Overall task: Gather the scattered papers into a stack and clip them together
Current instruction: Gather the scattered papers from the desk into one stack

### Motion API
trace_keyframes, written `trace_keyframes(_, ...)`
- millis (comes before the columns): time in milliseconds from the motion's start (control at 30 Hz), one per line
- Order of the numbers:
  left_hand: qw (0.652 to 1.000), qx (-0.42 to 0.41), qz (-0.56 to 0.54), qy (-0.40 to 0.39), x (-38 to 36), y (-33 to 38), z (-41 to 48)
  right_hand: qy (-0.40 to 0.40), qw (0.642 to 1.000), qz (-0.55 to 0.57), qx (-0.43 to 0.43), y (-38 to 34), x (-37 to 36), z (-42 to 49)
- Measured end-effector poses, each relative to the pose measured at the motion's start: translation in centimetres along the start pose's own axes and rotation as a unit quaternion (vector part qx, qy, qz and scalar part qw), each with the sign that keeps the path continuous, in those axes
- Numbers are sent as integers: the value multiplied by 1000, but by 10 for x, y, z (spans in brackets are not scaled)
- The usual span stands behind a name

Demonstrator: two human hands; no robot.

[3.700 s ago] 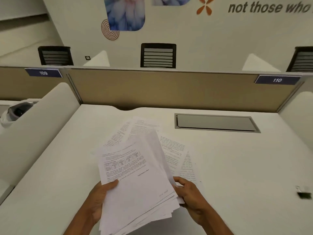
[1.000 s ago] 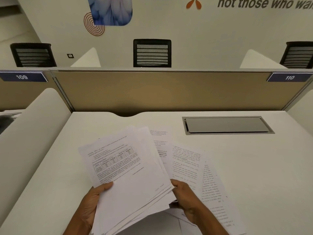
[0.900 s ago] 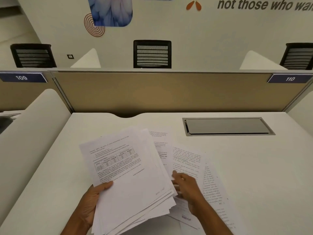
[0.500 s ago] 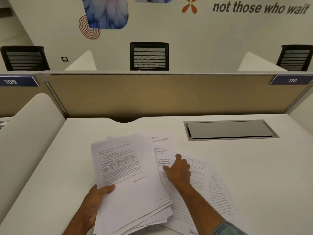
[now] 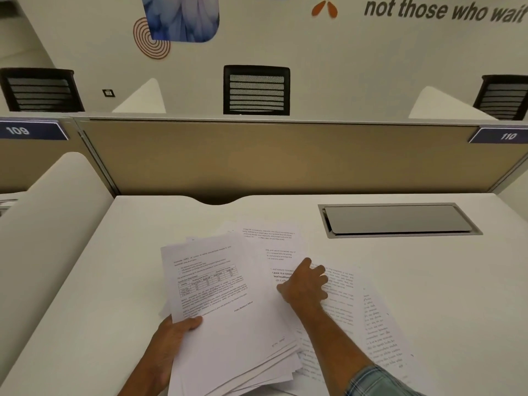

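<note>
From your head camera, your left hand (image 5: 171, 342) grips a thick stack of papers (image 5: 228, 324) at its lower left edge, thumb curled over the top sheet and the fingers hidden beneath. The stack is tilted, its near edges fanned out unevenly, and its top sheet carries printed text with a small table. The stack sits over the near middle of the white desk (image 5: 428, 281).

Your right hand (image 5: 304, 284) reaches forward past the stack and rests palm down on the loose sheets (image 5: 340, 284) that lie flat on the desk just to the right of the stack. Its fingers are bent and pressed onto the paper; whether they pinch a sheet's edge you cannot tell from this angle. A checked sleeve (image 5: 380, 381) shows at your right forearm.

More loose pages spread out from under that hand: one sheet (image 5: 271, 241) pokes out beyond the stack's far edge, and another page (image 5: 383, 332) lies to the right, toward the near edge of the desk. They overlap each other.

Farther back, a grey cable hatch (image 5: 397, 220) is set into the desk on the right. A tan partition (image 5: 285, 158) closes off the far edge, with number plates 109 (image 5: 28, 130) and 110 (image 5: 503, 135).
</note>
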State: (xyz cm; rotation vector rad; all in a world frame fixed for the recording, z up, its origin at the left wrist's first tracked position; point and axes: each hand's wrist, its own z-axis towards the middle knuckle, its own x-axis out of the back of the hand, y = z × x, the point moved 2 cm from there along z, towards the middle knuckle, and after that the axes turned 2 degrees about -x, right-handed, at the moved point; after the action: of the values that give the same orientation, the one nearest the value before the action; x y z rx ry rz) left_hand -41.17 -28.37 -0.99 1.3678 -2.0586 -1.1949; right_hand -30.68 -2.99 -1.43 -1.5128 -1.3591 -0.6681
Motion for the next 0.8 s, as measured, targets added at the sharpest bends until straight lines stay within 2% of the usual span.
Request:
trace_keyframes(233, 1000, -21, 4, -1, -7, 6, -5, 10, 999, 42, 31, 0, -5, 0)
trace_keyframes(367, 1000, -15, -19, -4, -4, 2, -3, 12, 984, 166, 70, 11, -7, 4)
trace_keyframes(467, 996, 22, -89, -7, 5, -3, -2, -27, 945, 316, 81, 31, 1, 9)
trace_keyframes(600, 984, 48, -169, -30, 14, -10, 2, -133, 905, 399, 59, 64, 17, 15)
trace_keyframes(700, 985, 8, -172, -26, 6, -10, 0, -231, 871, 429, 61, 85, 26, 7)
trace_keyframes(800, 991, -8, -131, -20, -4, -10, -5, -293, 834, 463, 65, 102, 35, -10)
